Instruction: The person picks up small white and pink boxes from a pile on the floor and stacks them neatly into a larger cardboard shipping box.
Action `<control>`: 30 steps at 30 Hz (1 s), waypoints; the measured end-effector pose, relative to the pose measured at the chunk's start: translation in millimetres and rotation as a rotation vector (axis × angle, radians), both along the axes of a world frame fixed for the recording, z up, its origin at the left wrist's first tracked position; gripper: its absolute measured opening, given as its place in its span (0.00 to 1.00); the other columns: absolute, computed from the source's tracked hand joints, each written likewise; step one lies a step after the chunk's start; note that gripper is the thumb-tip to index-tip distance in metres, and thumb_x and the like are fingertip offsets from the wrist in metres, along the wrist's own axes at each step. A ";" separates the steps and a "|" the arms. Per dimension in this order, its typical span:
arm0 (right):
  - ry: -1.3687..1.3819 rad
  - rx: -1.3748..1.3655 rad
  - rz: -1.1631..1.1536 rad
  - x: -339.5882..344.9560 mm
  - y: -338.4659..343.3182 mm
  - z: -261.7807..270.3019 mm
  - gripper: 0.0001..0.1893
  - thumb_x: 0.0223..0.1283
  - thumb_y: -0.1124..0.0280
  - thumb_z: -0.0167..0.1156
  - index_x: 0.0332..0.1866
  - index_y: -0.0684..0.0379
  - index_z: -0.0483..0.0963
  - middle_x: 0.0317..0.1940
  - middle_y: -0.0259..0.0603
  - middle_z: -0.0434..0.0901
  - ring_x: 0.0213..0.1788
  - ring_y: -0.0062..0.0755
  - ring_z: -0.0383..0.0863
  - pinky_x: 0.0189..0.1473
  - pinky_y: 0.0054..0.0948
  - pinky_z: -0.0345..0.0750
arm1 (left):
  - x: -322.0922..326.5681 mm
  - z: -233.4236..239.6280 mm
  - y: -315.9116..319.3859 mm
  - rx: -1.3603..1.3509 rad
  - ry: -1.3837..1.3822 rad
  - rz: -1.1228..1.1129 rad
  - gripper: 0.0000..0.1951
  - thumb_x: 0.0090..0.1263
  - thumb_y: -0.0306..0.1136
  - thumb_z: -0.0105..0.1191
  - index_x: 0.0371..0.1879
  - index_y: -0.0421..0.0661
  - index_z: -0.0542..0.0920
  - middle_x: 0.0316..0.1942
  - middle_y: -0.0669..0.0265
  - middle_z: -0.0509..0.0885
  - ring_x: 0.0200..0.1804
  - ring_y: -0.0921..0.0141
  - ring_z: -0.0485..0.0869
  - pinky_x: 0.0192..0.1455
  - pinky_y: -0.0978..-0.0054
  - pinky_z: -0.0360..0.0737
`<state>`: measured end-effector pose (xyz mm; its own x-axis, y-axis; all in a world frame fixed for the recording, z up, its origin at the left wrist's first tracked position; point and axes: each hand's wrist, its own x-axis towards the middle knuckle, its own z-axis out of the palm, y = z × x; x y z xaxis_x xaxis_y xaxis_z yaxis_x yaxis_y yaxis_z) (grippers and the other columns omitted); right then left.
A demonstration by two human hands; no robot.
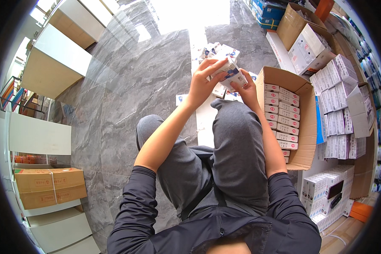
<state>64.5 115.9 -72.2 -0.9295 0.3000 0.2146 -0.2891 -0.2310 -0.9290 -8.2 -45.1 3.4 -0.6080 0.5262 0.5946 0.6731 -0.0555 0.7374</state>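
Both hands grip one small white carton (234, 75) with a blue picture and print on it, held above the floor beyond my knees. My left hand (204, 80) has its fingers along the carton's upper left side. At the lower right corner, my right hand (248, 91) holds it with thumb and fingers. Just behind and below lie several similar printed cartons (230, 51), partly hidden by my hands. An open cardboard box (306, 127) stands beside my right forearm, with white cartons (287, 117) bearing red round marks stacked in two visible columns.
Stacked white cartons (335, 95) and a dark phone (335, 190) on more cartons line the right side. Further off are a white printed box (308, 50) and blue packages (268, 11). Left stand white cabinets (60, 54) and a strapped cardboard box (50, 187). A single card-like piece (181, 99) lies on the marble-patterned floor (139, 79).
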 end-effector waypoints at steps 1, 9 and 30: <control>0.000 0.011 0.001 -0.9 0.8 -1.0 0.30 0.51 0.73 0.68 0.60 0.62 0.64 0.43 0.40 0.78 0.43 0.24 0.79 0.38 0.21 0.80 | -0.3 -1.4 1.5 0.020 -0.025 0.006 0.19 0.62 0.23 0.57 0.54 0.47 0.78 0.45 0.63 0.78 0.44 0.71 0.79 0.44 0.77 0.79; -0.010 0.047 -0.081 4.0 6.1 6.7 0.30 0.53 0.71 0.66 0.61 0.60 0.63 0.42 0.42 0.79 0.39 0.23 0.80 0.35 0.20 0.79 | 4.1 -2.1 11.5 0.064 -0.293 0.052 0.21 0.66 0.28 0.55 0.59 0.48 0.74 0.45 0.61 0.79 0.44 0.70 0.80 0.42 0.76 0.79; 0.003 -0.105 -0.062 1.0 9.5 3.6 0.24 0.66 0.65 0.47 0.67 0.57 0.61 0.46 0.46 0.76 0.40 0.30 0.80 0.44 0.29 0.80 | -33.8 -36.3 -5.4 -0.027 -1.378 -0.060 0.19 0.72 0.46 0.41 0.50 0.44 0.72 0.30 0.64 0.77 0.31 0.71 0.81 0.44 0.68 0.83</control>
<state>65.5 125.5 -68.6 -0.9078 0.3777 0.1822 -0.3088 -0.3083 -0.8998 -42.0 -50.4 -32.9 -0.6679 0.5737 -0.4741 -0.5975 -0.0334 0.8012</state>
